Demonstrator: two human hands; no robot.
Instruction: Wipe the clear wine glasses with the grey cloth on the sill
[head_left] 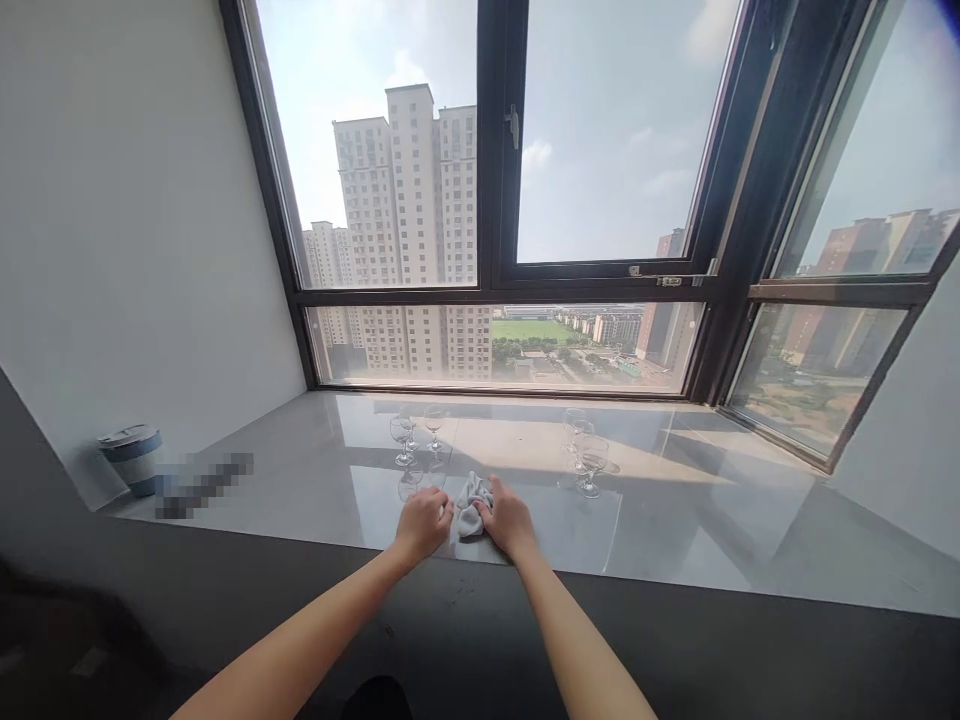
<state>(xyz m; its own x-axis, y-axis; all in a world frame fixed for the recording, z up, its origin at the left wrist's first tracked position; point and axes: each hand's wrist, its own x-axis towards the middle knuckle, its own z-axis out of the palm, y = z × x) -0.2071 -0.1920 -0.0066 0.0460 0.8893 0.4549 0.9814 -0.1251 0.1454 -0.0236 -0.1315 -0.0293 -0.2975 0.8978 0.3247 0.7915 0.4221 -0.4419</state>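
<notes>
Both hands closed — left hand [424, 522] round a glass [411, 484], right hand [508, 520] on grey cloth [470, 507] — more glasses [589, 455] beyond.

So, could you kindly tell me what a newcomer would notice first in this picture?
Two bare hands meet at the near edge of a glossy grey stone windowsill: the right hand holds a crumpled grey cloth, the left hand holds a clear stemmed glass. More clear wine glasses stand behind, under the big dark-framed window.

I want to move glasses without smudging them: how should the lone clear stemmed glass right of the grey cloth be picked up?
Pinch the clear stemmed glass by its thin stem below the bowl, coming from the near right side. It stands upright, and another glass sits close behind it.
</notes>
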